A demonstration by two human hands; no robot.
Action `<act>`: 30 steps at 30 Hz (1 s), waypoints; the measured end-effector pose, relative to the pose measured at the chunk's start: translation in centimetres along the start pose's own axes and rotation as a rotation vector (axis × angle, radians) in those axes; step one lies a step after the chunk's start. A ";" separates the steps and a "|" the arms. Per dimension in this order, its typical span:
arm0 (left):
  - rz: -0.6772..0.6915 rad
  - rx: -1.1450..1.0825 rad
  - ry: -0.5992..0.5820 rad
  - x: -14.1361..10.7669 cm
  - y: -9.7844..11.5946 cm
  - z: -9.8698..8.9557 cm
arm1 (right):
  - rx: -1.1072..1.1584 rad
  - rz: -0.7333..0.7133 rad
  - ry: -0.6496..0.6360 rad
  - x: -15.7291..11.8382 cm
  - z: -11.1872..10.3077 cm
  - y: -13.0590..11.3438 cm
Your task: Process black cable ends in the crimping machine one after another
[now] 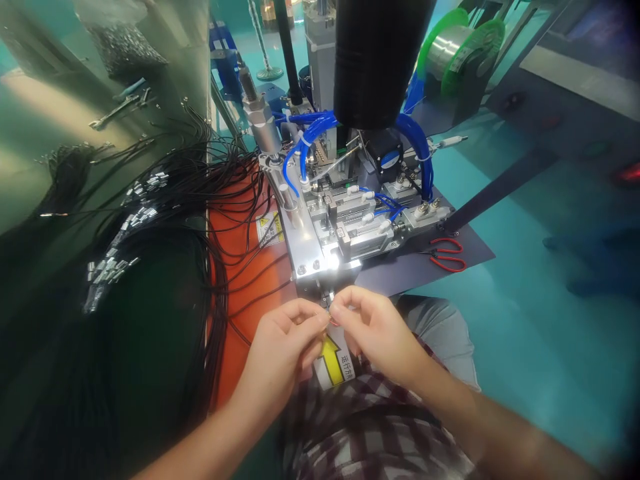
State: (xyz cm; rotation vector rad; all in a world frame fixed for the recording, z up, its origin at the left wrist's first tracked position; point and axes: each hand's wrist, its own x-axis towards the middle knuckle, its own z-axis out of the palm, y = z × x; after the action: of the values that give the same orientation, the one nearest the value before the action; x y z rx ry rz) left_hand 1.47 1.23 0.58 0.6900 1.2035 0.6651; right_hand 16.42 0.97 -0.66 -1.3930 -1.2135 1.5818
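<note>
My left hand (287, 340) and my right hand (370, 327) meet fingertip to fingertip at the front of the machine. Both are closed in a pinch. Between them a thin red wire (334, 322) shows; the fingers hide most of it. Just beyond the fingertips is the brightly lit front edge of the machine's metal plate (306, 250). Below my hands lies a white label with a yellow arrow (331, 360). Several black cables (260, 293) cross the orange surface on the left toward the machine.
Many black cables with shiny ends (120, 233) pile up on the left table, near a wrench (113, 113). Red-handled snips (447, 255) lie right of the machine. Blue air tubes (425, 153) arch over it, below a black cylinder (380, 60). A green-rimmed wire spool (457, 50) stands behind.
</note>
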 end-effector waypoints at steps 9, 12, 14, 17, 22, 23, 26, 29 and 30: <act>-0.030 0.065 0.028 -0.1 -0.1 0.0 | -0.179 -0.125 0.032 0.4 -0.3 0.0; -0.036 0.075 0.049 -0.1 -0.2 0.0 | -0.145 -0.103 0.046 0.3 -0.2 0.2; -0.026 0.076 0.045 -0.1 -0.2 0.0 | -0.062 -0.036 0.009 0.2 -0.4 0.2; -0.015 0.066 0.025 -0.1 -0.2 0.0 | -0.031 -0.001 -0.029 0.1 -0.8 -0.1; -0.005 0.056 0.031 0.0 -0.1 0.0 | -0.147 -0.010 -0.015 -0.3 -1.1 -0.2; -0.009 0.051 0.032 0.0 -0.1 0.0 | -0.139 -0.013 -0.023 -0.3 -1.1 -0.1; -0.025 0.042 0.031 0.0 -0.2 0.0 | -0.111 -0.042 -0.032 -0.4 -0.8 0.1; -0.017 0.043 0.018 -0.1 -0.2 0.0 | -0.112 -0.076 -0.020 -0.4 -0.6 0.4; -0.010 0.041 0.013 -0.1 -0.2 0.0 | -0.103 -0.079 -0.017 -0.4 -0.6 0.5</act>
State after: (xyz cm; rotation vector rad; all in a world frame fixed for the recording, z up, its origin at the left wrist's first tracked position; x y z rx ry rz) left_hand 1.43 1.02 0.52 0.7140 1.2347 0.6391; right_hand 17.11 0.53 -0.96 -1.3809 -1.3605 1.4976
